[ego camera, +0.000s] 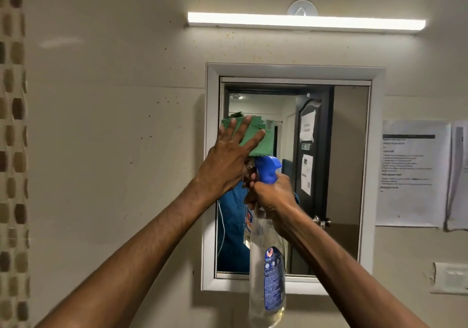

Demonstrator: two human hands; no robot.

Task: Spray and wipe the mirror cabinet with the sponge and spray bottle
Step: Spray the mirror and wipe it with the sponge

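Two hands up at the mirror [336, 175]. Left hand [228, 160] flat, fingers spread straight, pressing the green sponge [255, 140] onto the glass in the upper-left part, just beside the left frame edge; pinky side overlaps that edge. Right hand [272, 196] curled round the neck of the bottle [267, 272] under its blue trigger head [267, 169], fingers wrapped at the front; bottle hangs upright, clear body w/ blue label, a little yellowish liquid at the bottom, base dropping below the cabinet's lower frame. Trigger head sits just under the sponge's lower edge, nearly touching; the hands are close, thumb side to knuckles. Room to move: sponge is near the left edge w/ a band of glass above it; glass to the right and lower right lies open up to the white frame [377, 175]. Mirror is set in that frame, recessed in a cream wall [114, 125] w/ small dark specks. Glass reflects a dark door w/ papers and a blue garment. Lit tube light [306, 21] above. Printed sheets [411, 173] stuck on wall at right, white switch plate [450, 277] below them. Brown mosaic tile strip [12, 125] at far left.
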